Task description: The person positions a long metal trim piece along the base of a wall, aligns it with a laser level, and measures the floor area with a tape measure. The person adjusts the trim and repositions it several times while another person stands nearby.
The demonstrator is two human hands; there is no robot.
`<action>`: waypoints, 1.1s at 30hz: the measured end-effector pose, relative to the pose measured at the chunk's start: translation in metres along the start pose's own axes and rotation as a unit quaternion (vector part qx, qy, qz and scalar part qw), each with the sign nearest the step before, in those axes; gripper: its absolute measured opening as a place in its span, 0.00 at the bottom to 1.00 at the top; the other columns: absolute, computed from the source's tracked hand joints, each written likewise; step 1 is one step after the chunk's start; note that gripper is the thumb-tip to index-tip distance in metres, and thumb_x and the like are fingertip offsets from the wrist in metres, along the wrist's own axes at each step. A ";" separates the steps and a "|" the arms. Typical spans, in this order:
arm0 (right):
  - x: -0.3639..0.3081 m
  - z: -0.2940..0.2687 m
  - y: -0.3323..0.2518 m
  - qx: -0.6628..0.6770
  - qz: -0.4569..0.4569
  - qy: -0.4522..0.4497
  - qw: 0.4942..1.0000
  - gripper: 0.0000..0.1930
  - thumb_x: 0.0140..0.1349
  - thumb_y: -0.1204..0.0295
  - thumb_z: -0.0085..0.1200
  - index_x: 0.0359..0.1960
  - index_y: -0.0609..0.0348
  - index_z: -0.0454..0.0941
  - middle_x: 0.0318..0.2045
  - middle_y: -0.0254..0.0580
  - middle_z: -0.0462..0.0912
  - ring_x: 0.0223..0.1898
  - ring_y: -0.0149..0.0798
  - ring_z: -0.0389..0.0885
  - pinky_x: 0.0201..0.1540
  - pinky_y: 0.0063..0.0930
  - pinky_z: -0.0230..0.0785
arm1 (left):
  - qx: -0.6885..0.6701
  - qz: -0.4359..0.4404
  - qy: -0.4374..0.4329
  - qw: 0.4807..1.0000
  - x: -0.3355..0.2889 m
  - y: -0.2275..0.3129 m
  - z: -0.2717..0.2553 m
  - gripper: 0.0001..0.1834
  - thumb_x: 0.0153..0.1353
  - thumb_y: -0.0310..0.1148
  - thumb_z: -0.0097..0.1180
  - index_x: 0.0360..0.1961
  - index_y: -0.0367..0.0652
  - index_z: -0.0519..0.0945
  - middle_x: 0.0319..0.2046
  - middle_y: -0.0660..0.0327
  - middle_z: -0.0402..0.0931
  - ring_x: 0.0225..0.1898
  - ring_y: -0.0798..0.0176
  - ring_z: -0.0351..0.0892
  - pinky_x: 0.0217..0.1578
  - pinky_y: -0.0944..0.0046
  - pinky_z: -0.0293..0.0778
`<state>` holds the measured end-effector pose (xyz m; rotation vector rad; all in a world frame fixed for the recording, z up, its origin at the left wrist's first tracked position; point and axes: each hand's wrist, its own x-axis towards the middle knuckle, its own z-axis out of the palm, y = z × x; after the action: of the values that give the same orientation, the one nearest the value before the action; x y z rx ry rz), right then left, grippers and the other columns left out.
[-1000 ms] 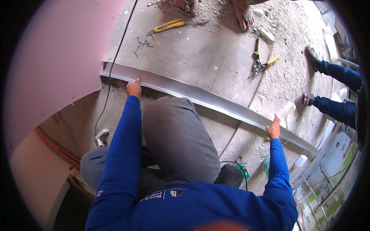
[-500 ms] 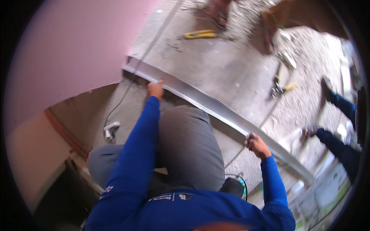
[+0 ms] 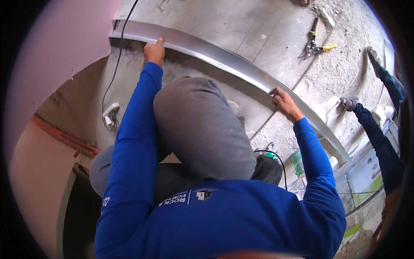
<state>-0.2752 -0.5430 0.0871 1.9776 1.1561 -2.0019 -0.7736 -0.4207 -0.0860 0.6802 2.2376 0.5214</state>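
A long silvery metal channel (image 3: pixel 202 50) stretches from the pink wall panel at upper left down toward the lower right, its near flange catching the light. Near its left end, my left hand (image 3: pixel 154 52) is closed on the near edge, thumb laid over the rim. Farther right along the same edge, my right hand (image 3: pixel 285 103) grips it with curled fingers. The channel is held above the dusty floor, in front of my bent grey-trousered knee. A dark cable (image 3: pixel 122 39) crosses over the channel close to its left end.
Snips with a yellow handle (image 3: pixel 318 46) lie on the floor beyond the channel. The pink panel (image 3: pixel 64 52) stands at left, above orange conduit (image 3: pixel 64 137). A white socket block (image 3: pixel 110 110) sits beside my left arm. Another person's sandalled foot (image 3: pixel 349 103) is at right.
My view has shifted, so the channel and both hands appear higher in the picture. Both hands keep their hold on the channel. The nearby person's bare feet at the top are almost out of view.
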 end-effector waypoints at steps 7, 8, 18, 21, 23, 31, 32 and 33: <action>-0.023 0.068 0.057 -0.177 0.056 -0.128 0.974 0.24 0.61 0.77 0.43 0.61 0.62 0.68 0.42 0.58 0.82 0.42 0.51 0.82 0.48 0.39 0.74 | 0.018 -0.001 0.009 1.000 -0.020 0.026 -0.005 0.29 0.56 0.48 0.63 0.41 0.26 0.81 0.45 0.37 0.79 0.50 0.40 0.79 0.52 0.51 0.73; -0.024 0.074 0.065 -0.205 -0.037 -0.120 0.971 0.23 0.62 0.77 0.42 0.61 0.62 0.69 0.43 0.58 0.82 0.42 0.49 0.83 0.48 0.38 0.74 | 0.006 -0.002 0.002 1.000 -0.027 0.029 -0.007 0.28 0.56 0.48 0.63 0.41 0.27 0.81 0.45 0.37 0.80 0.50 0.40 0.79 0.52 0.51 0.74; 0.016 0.094 -0.101 -0.061 -0.170 0.049 0.982 0.08 0.69 0.73 0.48 0.45 0.66 0.71 0.31 0.47 0.84 0.27 0.36 0.84 0.29 0.29 0.75 | -0.008 0.003 0.060 0.998 -0.051 0.049 -0.011 0.19 0.57 0.41 0.63 0.38 0.32 0.82 0.40 0.40 0.81 0.45 0.39 0.81 0.48 0.49 0.74; 0.084 0.090 -0.186 -0.013 -0.242 0.125 0.962 0.08 0.67 0.71 0.52 0.38 0.65 0.76 0.31 0.50 0.84 0.30 0.41 0.86 0.30 0.31 0.75 | -0.023 -0.013 0.052 0.998 -0.052 0.050 -0.010 0.20 0.57 0.42 0.63 0.38 0.32 0.82 0.40 0.40 0.81 0.45 0.39 0.81 0.48 0.49 0.74; 0.144 0.102 -0.242 -0.174 -0.454 0.223 0.845 0.17 0.68 0.72 0.50 0.56 0.65 0.73 0.35 0.58 0.83 0.37 0.50 0.84 0.38 0.36 0.75 | -0.001 -0.020 0.067 0.998 -0.052 0.050 -0.009 0.20 0.57 0.42 0.63 0.37 0.32 0.82 0.40 0.40 0.81 0.45 0.39 0.81 0.48 0.49 0.74; 0.268 0.202 -0.401 -0.189 -0.484 0.184 0.834 0.09 0.63 0.67 0.50 0.39 0.60 0.71 0.28 0.62 0.80 0.34 0.64 0.79 0.36 0.54 0.70 | -0.041 0.002 0.067 0.997 -0.046 0.036 -0.001 0.20 0.57 0.43 0.62 0.35 0.31 0.81 0.39 0.40 0.81 0.44 0.38 0.81 0.47 0.49 0.74; 0.272 0.208 -0.412 -0.181 -0.492 0.187 0.831 0.09 0.63 0.66 0.51 0.37 0.60 0.73 0.29 0.60 0.80 0.35 0.63 0.79 0.37 0.52 0.70 | -0.026 0.012 0.069 0.997 -0.045 0.035 0.000 0.21 0.57 0.43 0.62 0.35 0.31 0.81 0.38 0.40 0.81 0.43 0.38 0.81 0.47 0.48 0.74; 0.275 0.213 -0.421 -0.167 -0.510 0.191 0.822 0.09 0.62 0.65 0.52 0.35 0.59 0.74 0.30 0.57 0.81 0.36 0.62 0.79 0.37 0.51 0.71 | -0.010 0.021 0.069 0.997 -0.044 0.034 0.000 0.21 0.57 0.44 0.61 0.35 0.30 0.81 0.37 0.39 0.81 0.43 0.38 0.81 0.47 0.48 0.74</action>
<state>-0.7257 -0.2481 -0.0033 1.7348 2.8909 -1.4341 -0.7365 -0.4212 -0.0442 0.7012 2.3470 0.6271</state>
